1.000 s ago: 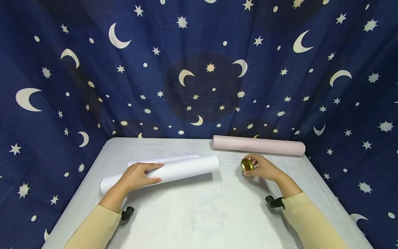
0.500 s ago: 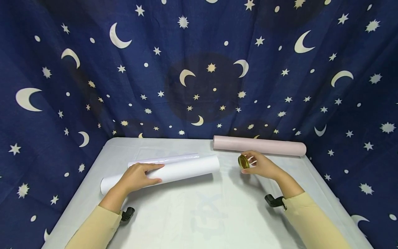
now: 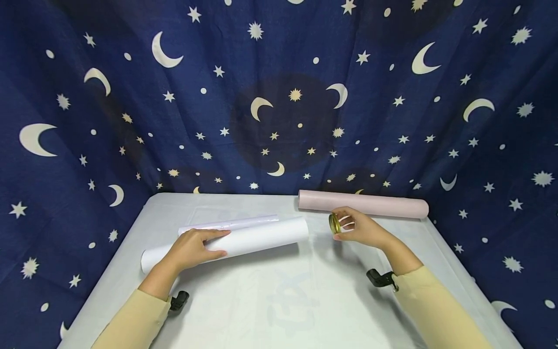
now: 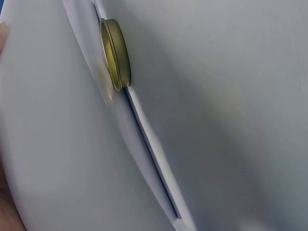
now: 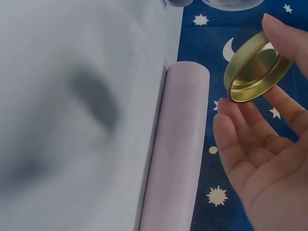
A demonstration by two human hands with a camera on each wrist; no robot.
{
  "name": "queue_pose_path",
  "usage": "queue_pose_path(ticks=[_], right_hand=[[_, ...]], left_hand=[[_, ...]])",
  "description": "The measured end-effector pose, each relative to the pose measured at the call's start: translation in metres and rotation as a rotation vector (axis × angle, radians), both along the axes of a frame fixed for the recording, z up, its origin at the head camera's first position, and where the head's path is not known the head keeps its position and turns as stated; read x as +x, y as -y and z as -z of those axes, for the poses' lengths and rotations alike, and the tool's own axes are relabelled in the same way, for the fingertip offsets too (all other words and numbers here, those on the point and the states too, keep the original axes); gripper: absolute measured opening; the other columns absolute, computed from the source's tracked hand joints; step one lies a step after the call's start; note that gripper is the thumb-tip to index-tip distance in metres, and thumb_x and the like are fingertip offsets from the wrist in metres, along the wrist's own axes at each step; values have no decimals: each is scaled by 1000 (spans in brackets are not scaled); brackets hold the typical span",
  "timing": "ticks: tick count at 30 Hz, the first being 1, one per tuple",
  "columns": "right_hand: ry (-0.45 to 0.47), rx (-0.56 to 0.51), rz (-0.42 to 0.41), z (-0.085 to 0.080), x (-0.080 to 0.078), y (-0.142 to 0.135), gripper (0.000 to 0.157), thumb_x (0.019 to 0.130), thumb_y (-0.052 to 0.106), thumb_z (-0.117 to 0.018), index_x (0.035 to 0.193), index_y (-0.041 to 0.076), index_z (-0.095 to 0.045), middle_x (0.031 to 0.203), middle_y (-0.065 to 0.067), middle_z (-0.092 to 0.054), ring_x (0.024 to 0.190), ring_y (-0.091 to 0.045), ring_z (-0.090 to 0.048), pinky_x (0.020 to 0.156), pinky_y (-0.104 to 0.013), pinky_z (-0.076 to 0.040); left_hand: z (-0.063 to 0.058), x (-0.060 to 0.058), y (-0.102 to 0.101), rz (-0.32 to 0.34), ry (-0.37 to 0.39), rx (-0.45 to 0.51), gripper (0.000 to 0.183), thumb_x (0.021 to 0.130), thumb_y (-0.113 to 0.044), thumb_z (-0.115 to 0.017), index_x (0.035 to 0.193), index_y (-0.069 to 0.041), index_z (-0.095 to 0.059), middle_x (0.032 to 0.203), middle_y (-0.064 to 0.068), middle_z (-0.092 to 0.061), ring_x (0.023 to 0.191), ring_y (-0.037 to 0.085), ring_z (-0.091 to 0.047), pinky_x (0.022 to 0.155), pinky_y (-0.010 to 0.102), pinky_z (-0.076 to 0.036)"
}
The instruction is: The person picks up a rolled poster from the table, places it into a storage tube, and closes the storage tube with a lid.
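Note:
My left hand (image 3: 194,249) grips a long white paper roll (image 3: 261,237) from above, thumb on its near side. In the left wrist view, that roll (image 4: 53,130) fills the left, and a gold round lid (image 4: 122,55) stands on edge by its lower side. No fingers touch this lid, which is hidden in the head view. My right hand (image 3: 363,231) pinches another gold metal lid (image 3: 333,224) by its rim, above the table. The right wrist view shows that lid (image 5: 233,72) tilted between thumb and forefinger, its hollow side visible; the other fingers are spread.
A pale pink roll (image 3: 366,203) lies along the back right of the white-covered table (image 3: 292,300). Behind the white roll is a thinner, pale lilac roll (image 3: 244,222). A blue curtain (image 3: 196,121) with moons and stars hangs behind and at both sides.
My right hand has moved slightly left and away from me, turning the gold lid from facing up to nearly edge-on. My left hand and the white roll have stayed put.

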State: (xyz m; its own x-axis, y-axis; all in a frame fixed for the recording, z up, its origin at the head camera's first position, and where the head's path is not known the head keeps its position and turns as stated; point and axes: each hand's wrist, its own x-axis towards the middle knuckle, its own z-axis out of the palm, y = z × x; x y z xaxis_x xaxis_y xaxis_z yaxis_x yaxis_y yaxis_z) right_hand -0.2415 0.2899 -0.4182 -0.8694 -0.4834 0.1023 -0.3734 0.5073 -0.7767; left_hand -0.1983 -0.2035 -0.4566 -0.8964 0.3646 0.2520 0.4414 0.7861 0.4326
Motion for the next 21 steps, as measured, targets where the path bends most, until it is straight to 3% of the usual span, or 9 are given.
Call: queue_pose_path(ticks=[8,14,21], right_hand=[[2,-44,-44,-1,-2,8,68,79,9,-86,136,-4,-51,127,-19,-57,111,-35,-61,97,-46,-52],[44,-79,-72,-1,-4,14,70,78,9,-87,137,0,-51,129,-18,-57,115,-35,-61,99,-45,-50],[64,-115,-106,0,-4,22,71,78,7,-86,138,-3,-50,130,-20,-56,117,-37,-60,100,-44,-50]], left_hand=[[-3,1,-3,12,-2,10,58,74,-57,-83,129,-39,-69,123,-4,-70,113,24,-66,88,48,-54],[-4,2,-6,22,5,18,59,74,-58,-82,129,-40,-68,124,-5,-70,114,23,-66,90,47,-53],[-6,3,-8,24,6,17,59,75,-56,-83,129,-39,-68,124,-4,-70,114,22,-65,91,47,-53]])
